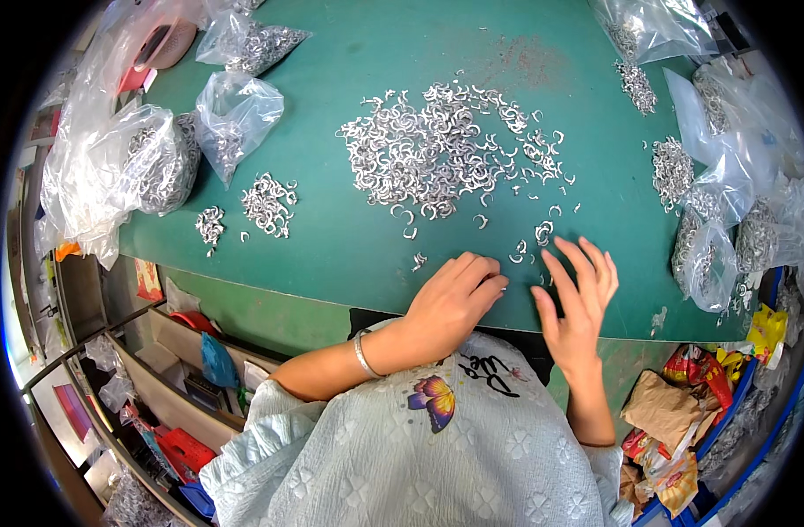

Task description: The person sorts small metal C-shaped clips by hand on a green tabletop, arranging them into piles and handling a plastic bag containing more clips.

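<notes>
A large heap of small silvery C-shaped metal pieces [428, 149] lies mid-table, with strays scattered toward me. My left hand [455, 299] rests at the table's near edge, its fingers curled down and pressed together. A tiny shiny spot shows by its fingertips, but what they hold, if anything, is hidden. To its right, my right hand [579, 303] is open, fingers spread and slightly bent over the green table. Close to its fingertips lie a few loose curved pieces [543, 232]. A single stray piece [419, 261] sits beyond my left hand.
Two small piles [268, 205] of pieces lie left of the heap, near clear plastic bags [160, 158] of similar parts. More filled bags [705, 255] and a loose pile [673, 173] line the right side. Below the green table [332, 255] are an open drawer [169, 351] and snack packets [674, 413].
</notes>
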A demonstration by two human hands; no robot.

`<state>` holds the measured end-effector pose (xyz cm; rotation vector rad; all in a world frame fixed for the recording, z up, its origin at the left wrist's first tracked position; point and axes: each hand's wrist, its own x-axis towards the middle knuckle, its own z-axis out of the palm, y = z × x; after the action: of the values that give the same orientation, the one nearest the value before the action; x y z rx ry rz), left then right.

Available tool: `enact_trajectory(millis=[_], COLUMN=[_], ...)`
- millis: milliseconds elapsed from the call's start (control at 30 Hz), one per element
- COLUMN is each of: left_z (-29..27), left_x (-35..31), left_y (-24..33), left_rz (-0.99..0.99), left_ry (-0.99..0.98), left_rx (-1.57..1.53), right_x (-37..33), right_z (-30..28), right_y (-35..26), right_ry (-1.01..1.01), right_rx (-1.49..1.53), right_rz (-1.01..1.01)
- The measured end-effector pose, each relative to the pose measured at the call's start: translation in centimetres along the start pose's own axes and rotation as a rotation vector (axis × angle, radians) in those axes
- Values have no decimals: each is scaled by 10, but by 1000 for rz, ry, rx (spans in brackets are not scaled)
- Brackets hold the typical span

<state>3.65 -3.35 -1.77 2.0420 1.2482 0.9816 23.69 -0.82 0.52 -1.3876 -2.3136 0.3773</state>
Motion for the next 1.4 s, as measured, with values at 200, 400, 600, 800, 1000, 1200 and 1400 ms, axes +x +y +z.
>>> enact_trajectory(millis=[200,400,600,800,1000,1200,1400], left_z=[-1,-2,-4,4,8,-2,-2], left_x=[-5,-8,-10,-9,-11,-4,7], left_y=[-4,-2,-1,1,7,3,0], left_rz=[0,-17,-18,17,-85,-80,34], left_ry=[-9,-10,-36,-28,44,99,6], left_rx=[19,3,5,-21,-106,-65,70], right_x=[-1,-10,-25,-24,-37,-33,-57], right_z=[10,7,1,6,2,11,-5], right_y=[-9,-10,-6,-13,-8,-13,5], right_ry=[-77,-67,-78,-123,-131,-304,-379], right_rx=[-77,-66,-46,-52,62,9,-6], right_rz=[-28,-4,-14,-16,-78,-268,-174])
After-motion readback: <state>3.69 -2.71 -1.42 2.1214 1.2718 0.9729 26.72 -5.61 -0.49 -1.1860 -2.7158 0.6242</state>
